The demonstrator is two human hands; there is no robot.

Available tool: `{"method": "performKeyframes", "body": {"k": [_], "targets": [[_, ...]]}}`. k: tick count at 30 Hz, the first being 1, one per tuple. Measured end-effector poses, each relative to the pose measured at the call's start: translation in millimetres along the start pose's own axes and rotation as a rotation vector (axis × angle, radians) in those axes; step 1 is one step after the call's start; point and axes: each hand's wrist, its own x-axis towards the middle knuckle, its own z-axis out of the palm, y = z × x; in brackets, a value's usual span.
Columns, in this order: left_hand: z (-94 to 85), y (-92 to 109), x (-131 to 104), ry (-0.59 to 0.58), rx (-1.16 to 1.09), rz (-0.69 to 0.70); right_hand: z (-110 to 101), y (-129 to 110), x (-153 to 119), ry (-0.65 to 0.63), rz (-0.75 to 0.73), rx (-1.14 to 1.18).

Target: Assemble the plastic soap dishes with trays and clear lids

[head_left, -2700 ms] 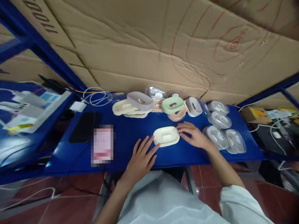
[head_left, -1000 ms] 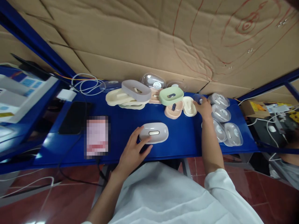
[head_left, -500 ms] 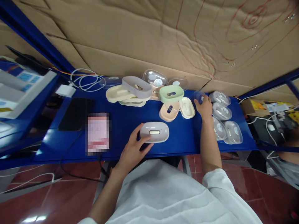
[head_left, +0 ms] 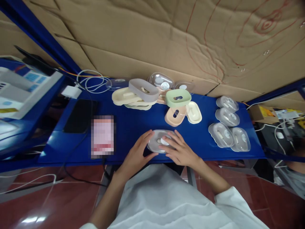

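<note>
Near the table's front edge sits a grey oval soap box (head_left: 152, 145) with a pale oblong piece in its middle. A clear plastic lid (head_left: 165, 140) with a round white sticker lies over it; whether it is fully seated I cannot tell. My left hand (head_left: 134, 156) grips the left end, thumb at the near edge and fingers at the far edge. My right hand (head_left: 182, 151) holds the lid from the right, its fingers spread across the top.
Behind are a cream tray (head_left: 119, 96), a grey frame (head_left: 143, 90), a green frame (head_left: 178, 97), a peach base (head_left: 175, 116) and a cream insert (head_left: 194, 113). Several lidded boxes (head_left: 222, 135) stand right. A black phone-like slab (head_left: 78, 116) and a blurred-out item (head_left: 103, 136) lie left.
My right hand has brought a clear lid from the back right onto the grey soap box. The left hand has stayed at the box's left end.
</note>
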Motion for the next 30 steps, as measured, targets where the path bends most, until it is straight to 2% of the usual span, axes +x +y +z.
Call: {"method": "performKeyframes", "body": {"k": [4, 8, 11, 13, 15, 17, 19, 22, 24, 25, 27, 30], "targets": [[-0.7, 0.3, 0.3, 0.000, -0.010, 0.010, 10.3, 4.9, 2.2, 0.018, -0.038, -0.047], [-1.6, 1.5, 0.6, 0.011, -0.002, 0.023, 16.1, 1.0, -0.9, 0.089, 0.070, -0.030], [-3.4, 4.2, -0.6, -0.009, -0.006, 0.035, 4.8, -0.7, -8.9, 0.102, 0.104, 0.030], [-5.2, 7.3, -1.2, -0.011, -0.012, 0.038, -9.4, 5.6, -17.3, 0.182, 0.098, 0.029], [-6.8, 11.0, -1.0, 0.006, -0.011, 0.037, -25.5, 23.9, -25.7, 0.356, 0.193, -0.059], [-7.2, 14.4, -0.1, 0.021, 0.000, 0.028, -39.6, 55.8, -31.0, 0.543, 0.407, -0.208], [-6.1, 16.4, 0.9, 0.022, 0.024, 0.026, -48.8, 96.9, -31.1, 0.646, 0.658, -0.341], [-2.8, 15.6, 0.9, 0.017, 0.074, 0.033, -51.0, 152.6, -23.9, 0.593, 0.945, -0.416], [-0.8, 13.2, -0.1, 0.033, 0.098, 0.047, -47.0, 170.6, -17.9, 0.498, 1.083, -0.422], [-0.1, 11.9, -0.6, 0.044, 0.110, 0.054, -44.7, 172.3, -15.4, 0.460, 1.121, -0.427], [0.8, 10.3, -0.7, 0.056, 0.144, 0.071, -41.3, 163.4, -11.4, 0.415, 1.083, -0.430], [3.0, 14.6, 4.5, 0.046, 0.225, 0.121, -41.5, 138.0, -3.4, 0.345, 0.772, -0.352]]}}
